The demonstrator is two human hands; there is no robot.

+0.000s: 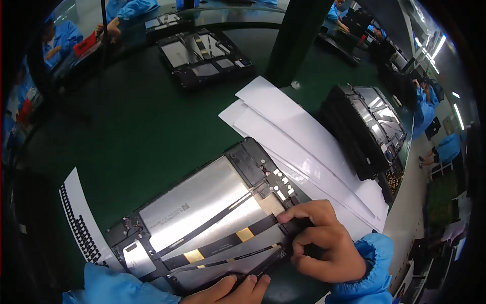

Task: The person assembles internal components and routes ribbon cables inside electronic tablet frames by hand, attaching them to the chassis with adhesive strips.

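Observation:
An opened tablet (202, 202) lies slanted before me, with silver battery panels, black ribbon cables and gold patches showing. The fingers of my left hand (230, 291) hook over its near edge; the thumb is hidden. My right hand (326, 245) is at the right end of the tablet. Its index fingertip touches the end of the wide black ribbon cable (223, 244), while the thumb and other fingers curl in. Whether anything small is between them cannot be made out.
White sheets (298, 147) lie beyond the tablet. A stack of opened tablets (369, 131) stands at the right, another opened tablet (205, 55) at the far side. A strip of black stickers (81, 223) is at left. A dark green post (298, 45) rises behind. People in blue work nearby.

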